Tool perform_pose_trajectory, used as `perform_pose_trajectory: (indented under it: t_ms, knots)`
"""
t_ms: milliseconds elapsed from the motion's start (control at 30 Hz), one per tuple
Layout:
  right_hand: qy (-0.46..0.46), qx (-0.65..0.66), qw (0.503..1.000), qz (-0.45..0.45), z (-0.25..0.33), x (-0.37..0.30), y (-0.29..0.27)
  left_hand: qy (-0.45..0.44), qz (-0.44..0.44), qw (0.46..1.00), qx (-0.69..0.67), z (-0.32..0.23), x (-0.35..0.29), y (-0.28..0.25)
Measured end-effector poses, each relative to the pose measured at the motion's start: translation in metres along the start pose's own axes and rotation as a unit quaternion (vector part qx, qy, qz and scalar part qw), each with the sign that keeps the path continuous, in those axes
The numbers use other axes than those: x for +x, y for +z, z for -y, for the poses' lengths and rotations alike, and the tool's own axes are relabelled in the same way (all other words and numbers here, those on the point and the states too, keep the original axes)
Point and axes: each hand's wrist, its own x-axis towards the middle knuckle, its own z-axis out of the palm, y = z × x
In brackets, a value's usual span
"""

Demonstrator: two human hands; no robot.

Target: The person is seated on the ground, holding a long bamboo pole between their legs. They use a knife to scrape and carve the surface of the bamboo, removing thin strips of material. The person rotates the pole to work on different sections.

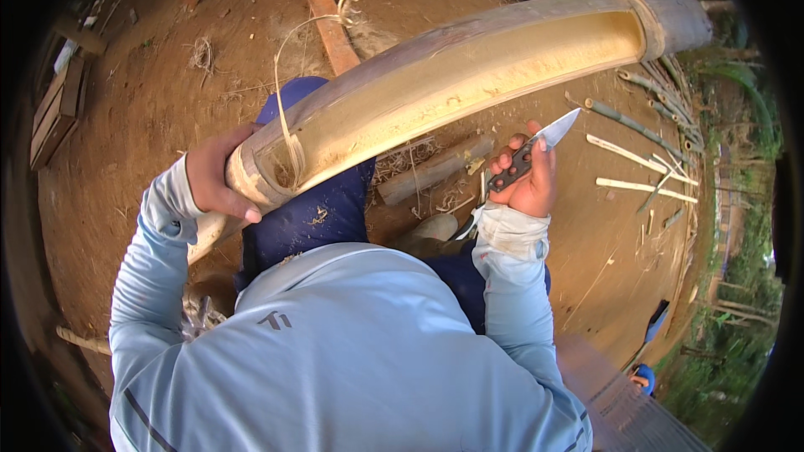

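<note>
A thick bamboo pole [394, 59] lies slantwise across my raised knee, its far end up at the right. A long opening is cut in its side, showing the pale hollow inside. My left hand [219, 172] grips the pole at its near left end, beside a node. From the opening's left end a thin curled bamboo strip [280, 88] stands up, still touching the pole. My right hand [529, 176] is closed round the dark handle of a knife [557, 130], whose bare blade points up and right, apart from the pole.
On the dirt floor lie a wooden plank [328, 29], a bamboo piece [435, 169] among shavings, and several split strips [636, 155] at right. Green bamboo poles [628, 121] lie beyond. A wooden box [59, 113] stands at far left. A person in blue [643, 377] is at lower right.
</note>
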Motion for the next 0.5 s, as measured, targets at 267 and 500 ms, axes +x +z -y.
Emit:
perform_pose_trajectory:
  t_ms: [267,500]
  knots:
    - [0.021,-0.035,0.999,-0.019,-0.012,0.000,-0.013,-0.018,0.031,0.999,-0.031,-0.003,0.005,-0.005]
    - [-0.045,-0.103,0.993,-0.042,-0.008,-0.006,-0.012,0.010,0.046,0.999,-0.007,0.008,0.006,-0.010]
